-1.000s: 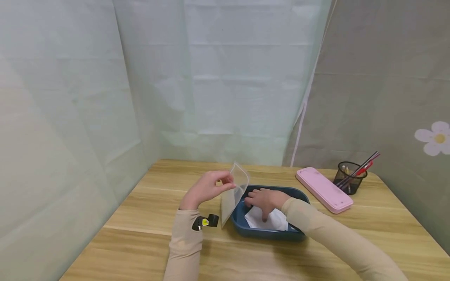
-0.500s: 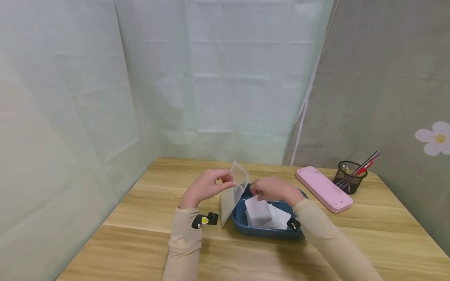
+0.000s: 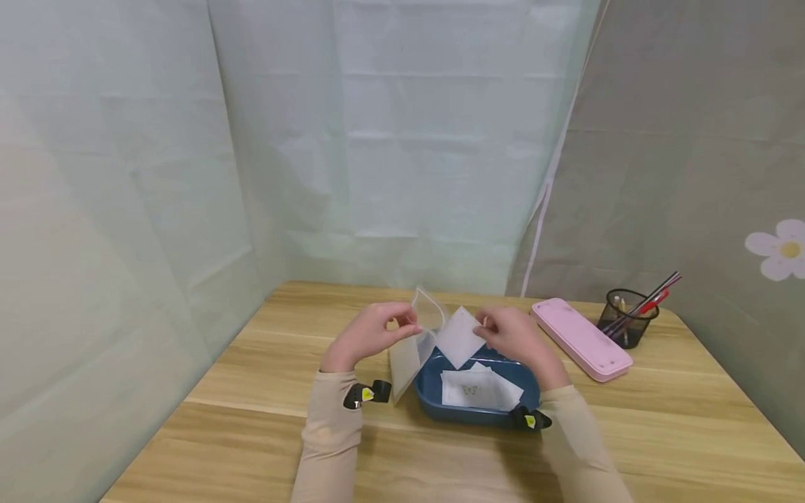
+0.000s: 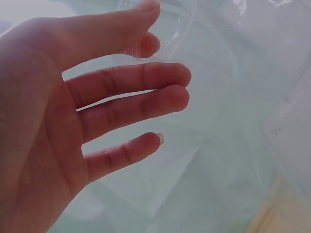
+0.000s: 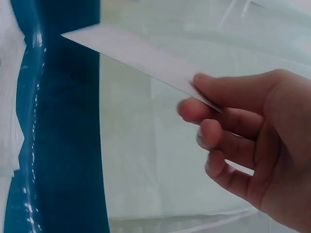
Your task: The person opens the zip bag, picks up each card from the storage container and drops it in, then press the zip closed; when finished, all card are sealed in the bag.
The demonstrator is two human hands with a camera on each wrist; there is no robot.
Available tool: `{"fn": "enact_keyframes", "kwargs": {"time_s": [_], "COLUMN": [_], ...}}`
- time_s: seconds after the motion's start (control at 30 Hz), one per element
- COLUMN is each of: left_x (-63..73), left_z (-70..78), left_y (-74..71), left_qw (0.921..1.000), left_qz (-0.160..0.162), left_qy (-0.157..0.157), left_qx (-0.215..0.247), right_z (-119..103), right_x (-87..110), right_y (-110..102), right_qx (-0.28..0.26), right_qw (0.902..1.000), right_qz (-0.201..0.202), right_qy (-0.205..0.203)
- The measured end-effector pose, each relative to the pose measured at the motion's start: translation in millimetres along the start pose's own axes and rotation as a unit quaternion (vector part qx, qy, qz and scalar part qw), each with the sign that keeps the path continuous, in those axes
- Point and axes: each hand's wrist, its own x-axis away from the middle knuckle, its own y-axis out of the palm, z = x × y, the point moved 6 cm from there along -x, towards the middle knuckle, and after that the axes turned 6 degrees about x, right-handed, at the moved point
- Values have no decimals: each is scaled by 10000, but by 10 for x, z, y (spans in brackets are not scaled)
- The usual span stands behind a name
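My left hand [image 3: 371,337] pinches the upper edge of a translucent plastic bag [image 3: 404,365] between thumb and index finger. In the left wrist view the other fingers extend away from the clear plastic. Beside the bag's gaping mouth, my right hand [image 3: 518,341] holds a square white card [image 3: 458,339] by one corner, tilted above a dark blue tray [image 3: 468,417]. The right wrist view shows this card [image 5: 131,51] nearly edge-on, gripped between thumb and index finger. Inside the tray lie several white cards [image 3: 497,391]; the top one bears a small butterfly picture.
Behind the tray to the right lies a pink pencil case [image 3: 580,339]. A black mesh pen holder [image 3: 619,328] with pens and pencils stands beside it. Pale curtains [image 3: 402,175] hang behind the wooden table [image 3: 264,419].
My right hand has picked a white card out of the tray and lifted it leftward to the bag's mouth. The left hand stays almost still, holding the bag.
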Motion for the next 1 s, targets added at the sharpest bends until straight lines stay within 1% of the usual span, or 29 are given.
{"fn": "enact_keyframes", "kwargs": {"time_s": [0.1, 0.2, 0.3, 0.4, 0.5, 0.6, 0.7, 0.77, 0.83, 0.93, 1.0], "left_x": [-10, -18, -24, -34, -41, -50, -60, -64, -67, -74, -77], "left_z": [5, 21, 52, 78, 90, 88, 83, 85, 88, 99, 102], "left_y": [5, -5, -31, -46, -50, -42, -23, -11, 1, 19, 32], "left_qw": [10000, 9999, 9994, 9984, 9975, 9966, 9956, 9944, 9937, 9924, 9919], "left_qz": [-18, 60, 220, 342, 409, 454, 494, 549, 601, 700, 749], "left_qy": [3, 90, 253, 425, 554, 588, 555, 581, 616, 683, 682], "left_qx": [-53, -79, -107, -126, -167, -354, -571, -692, -715, -742, -765], "right_z": [31, 25, 6, -21, -65, -125, -207, -269, -322, -368, -374], "right_x": [41, 63, 89, 137, 193, 243, 292, 311, 315, 298, 284], "right_y": [-46, -100, -202, -332, -447, -534, -595, -607, -589, -534, -499], "right_qx": [-14, -127, -310, -540, -789, -1051, -1202, -1270, -1306, -1410, -1454], "right_qw": [9990, 9970, 9912, 9797, 9660, 9539, 9449, 9430, 9451, 9514, 9559], "right_qz": [263, 503, 991, 1629, 2191, 2618, 2944, 3024, 2968, 2723, 2530], "right_qy": [356, 579, 819, 1040, 1120, 1025, 779, 571, 399, 271, 320]}}
